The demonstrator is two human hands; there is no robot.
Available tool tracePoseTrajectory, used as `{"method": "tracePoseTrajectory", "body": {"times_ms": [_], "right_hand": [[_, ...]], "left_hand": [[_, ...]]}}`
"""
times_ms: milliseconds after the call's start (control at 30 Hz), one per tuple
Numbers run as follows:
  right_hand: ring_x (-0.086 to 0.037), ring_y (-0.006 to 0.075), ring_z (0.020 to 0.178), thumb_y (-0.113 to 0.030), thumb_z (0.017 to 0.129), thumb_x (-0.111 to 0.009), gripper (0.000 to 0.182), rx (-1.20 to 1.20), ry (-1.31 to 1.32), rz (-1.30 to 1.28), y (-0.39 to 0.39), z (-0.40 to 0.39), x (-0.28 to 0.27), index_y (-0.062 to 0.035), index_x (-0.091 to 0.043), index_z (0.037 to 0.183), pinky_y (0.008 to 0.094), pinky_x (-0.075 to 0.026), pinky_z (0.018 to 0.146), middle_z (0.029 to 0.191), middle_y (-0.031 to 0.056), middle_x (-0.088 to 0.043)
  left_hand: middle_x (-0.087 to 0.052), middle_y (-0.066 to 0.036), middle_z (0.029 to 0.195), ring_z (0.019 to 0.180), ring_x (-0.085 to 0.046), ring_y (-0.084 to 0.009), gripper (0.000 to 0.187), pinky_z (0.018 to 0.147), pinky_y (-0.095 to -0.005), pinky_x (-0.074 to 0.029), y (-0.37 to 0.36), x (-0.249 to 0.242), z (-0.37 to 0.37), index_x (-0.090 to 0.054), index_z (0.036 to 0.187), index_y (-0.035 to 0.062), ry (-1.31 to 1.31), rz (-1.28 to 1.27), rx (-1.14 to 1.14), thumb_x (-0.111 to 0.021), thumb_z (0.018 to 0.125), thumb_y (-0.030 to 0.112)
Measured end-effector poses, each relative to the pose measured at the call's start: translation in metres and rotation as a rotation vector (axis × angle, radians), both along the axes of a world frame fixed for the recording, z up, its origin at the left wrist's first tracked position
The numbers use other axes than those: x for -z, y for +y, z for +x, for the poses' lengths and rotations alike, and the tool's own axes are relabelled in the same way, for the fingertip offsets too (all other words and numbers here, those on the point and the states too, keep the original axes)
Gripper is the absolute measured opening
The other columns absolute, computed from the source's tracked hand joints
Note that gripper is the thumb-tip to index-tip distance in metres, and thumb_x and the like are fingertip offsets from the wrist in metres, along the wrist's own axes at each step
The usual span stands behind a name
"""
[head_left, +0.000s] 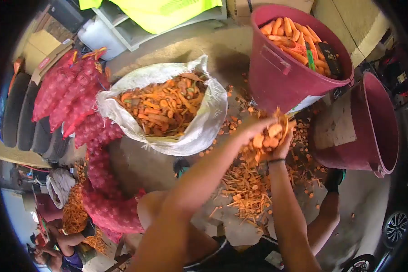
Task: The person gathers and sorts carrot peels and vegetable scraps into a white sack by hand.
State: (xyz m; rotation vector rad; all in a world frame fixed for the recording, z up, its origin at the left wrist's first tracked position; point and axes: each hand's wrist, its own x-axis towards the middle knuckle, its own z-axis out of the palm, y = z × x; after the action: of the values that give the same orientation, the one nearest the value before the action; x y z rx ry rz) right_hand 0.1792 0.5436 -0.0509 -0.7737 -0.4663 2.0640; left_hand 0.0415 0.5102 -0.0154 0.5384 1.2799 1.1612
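Observation:
My left hand (260, 126) and my right hand (283, 146), a dark band on its wrist, are cupped together around a heap of carrot scraps (269, 139). They hold it above the floor, between the tubs and the sack. Beneath them spreads a loose pile of carrot trimmings (247, 195). To the left stands an open white woven sack (179, 146), filled with carrot peelings and ends (165, 106). Beyond my hands, a dark red tub (272, 77) contains peeled carrots (285, 29), with a green-handled tool (309, 56) and a black object (329, 59) on top.
A second red tub (331, 152) leans at the right. Red mesh sacks (61, 90) of round produce curve along the left, beside stacked tires (20, 111). Another person (65, 242) sits at lower left near more carrot scraps (75, 213). A car wheel (395, 227) shows lower right.

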Motion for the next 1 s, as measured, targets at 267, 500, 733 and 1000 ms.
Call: {"method": "tracePoseTrajectory", "body": {"times_ms": [267, 500, 733, 1000], "right_hand": [[-0.062, 0.0226, 0.106, -0.050, 0.101, -0.042, 0.052, -0.140, 0.281, 0.101, -0.050, -0.237, -0.109, -0.0077, -0.052, 0.129, 0.0382, -0.051, 0.095, 0.122, 0.0101, -0.060], [-0.029, 0.0464, 0.138, -0.066, 0.080, -0.064, 0.096, -0.547, -0.875, 1.045, -0.125, -0.302, -0.002, -0.0112, -0.030, 0.151, 0.0512, -0.029, 0.113, 0.150, 0.0273, -0.027], [-0.026, 0.0452, 0.139, -0.069, 0.070, -0.072, 0.105, -0.463, -1.010, 1.494, -0.148, -0.320, -0.003, -0.0178, -0.031, 0.151, 0.0594, -0.028, 0.109, 0.153, 0.0245, -0.021], [-0.029, 0.0451, 0.137, -0.062, 0.075, -0.069, 0.093, -0.746, -0.974, 1.731, -0.143, -0.416, -0.010, -0.0190, -0.034, 0.150, 0.0596, -0.031, 0.108, 0.152, 0.0229, -0.023]], "left_hand": [[-0.067, -0.008, 0.109, 0.090, -0.067, -0.0180, 0.052, 0.077, -0.0306, -0.059, -0.109, -0.182, -0.195, -0.061, 0.123, 0.0039, 0.101, 0.116, -0.182, -0.071, 0.088, 0.042], [-0.059, -0.018, 0.115, 0.109, -0.057, -0.0330, 0.064, 0.092, -0.0438, -0.047, -0.209, -0.121, -0.362, -0.063, 0.124, 0.0088, 1.913, -0.465, 0.156, -0.075, 0.076, 0.048], [-0.061, -0.018, 0.120, 0.115, -0.057, -0.0368, 0.038, 0.091, -0.0487, -0.047, -0.189, -0.112, -0.459, -0.066, 0.122, 0.0130, 2.210, -0.503, 0.193, -0.068, 0.086, 0.025], [-0.068, -0.024, 0.107, 0.105, -0.064, -0.0363, 0.048, 0.092, -0.0399, -0.048, -0.166, -0.205, -0.502, -0.064, 0.114, -0.0010, 1.891, 0.102, -0.258, -0.049, 0.098, 0.042]]}}
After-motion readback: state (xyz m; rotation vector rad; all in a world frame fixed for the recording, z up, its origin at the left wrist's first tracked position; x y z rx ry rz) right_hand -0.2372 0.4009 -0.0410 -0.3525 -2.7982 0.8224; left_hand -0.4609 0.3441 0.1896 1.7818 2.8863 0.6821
